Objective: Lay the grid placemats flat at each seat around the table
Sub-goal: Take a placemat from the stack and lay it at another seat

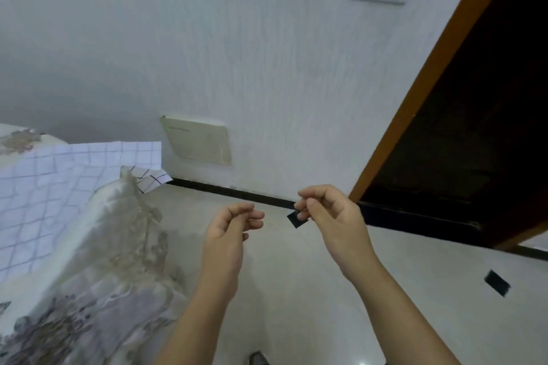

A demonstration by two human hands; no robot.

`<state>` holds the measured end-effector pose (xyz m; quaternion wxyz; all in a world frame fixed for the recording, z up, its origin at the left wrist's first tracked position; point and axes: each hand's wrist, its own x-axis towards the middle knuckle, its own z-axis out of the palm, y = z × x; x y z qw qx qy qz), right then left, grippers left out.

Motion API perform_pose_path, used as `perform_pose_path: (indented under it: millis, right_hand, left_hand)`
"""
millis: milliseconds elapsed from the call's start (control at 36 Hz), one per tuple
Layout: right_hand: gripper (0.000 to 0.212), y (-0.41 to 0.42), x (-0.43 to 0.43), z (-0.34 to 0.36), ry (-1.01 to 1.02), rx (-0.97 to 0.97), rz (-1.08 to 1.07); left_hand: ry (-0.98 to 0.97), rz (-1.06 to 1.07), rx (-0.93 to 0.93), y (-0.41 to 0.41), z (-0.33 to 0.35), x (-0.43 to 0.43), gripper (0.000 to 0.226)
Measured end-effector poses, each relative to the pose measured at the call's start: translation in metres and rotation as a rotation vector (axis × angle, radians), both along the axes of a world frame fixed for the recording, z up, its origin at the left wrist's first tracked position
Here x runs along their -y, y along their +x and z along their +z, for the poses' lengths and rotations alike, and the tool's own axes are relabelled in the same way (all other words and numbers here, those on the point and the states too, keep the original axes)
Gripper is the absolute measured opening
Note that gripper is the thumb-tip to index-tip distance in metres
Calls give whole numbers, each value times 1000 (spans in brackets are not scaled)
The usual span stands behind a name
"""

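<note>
One placemat (59, 187) left of left hand (228, 234)

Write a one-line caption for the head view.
Right hand pinches a small dark strip, left hand empty; grid placemat lies rumpled on the draped table.
</note>
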<state>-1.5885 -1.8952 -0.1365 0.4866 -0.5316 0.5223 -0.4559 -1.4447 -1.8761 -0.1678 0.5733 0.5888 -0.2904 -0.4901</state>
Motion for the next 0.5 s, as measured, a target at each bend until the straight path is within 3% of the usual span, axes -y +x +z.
perform_pose_path:
  millis: [306, 500]
  right_hand:
    - [24, 24, 168, -35, 89, 89, 59]
    - [23, 57, 317, -25, -4, 103, 212]
  left_hand:
    - [111, 155, 10, 25, -19, 137, 25]
    - [16, 276, 70, 57, -5, 261, 22]
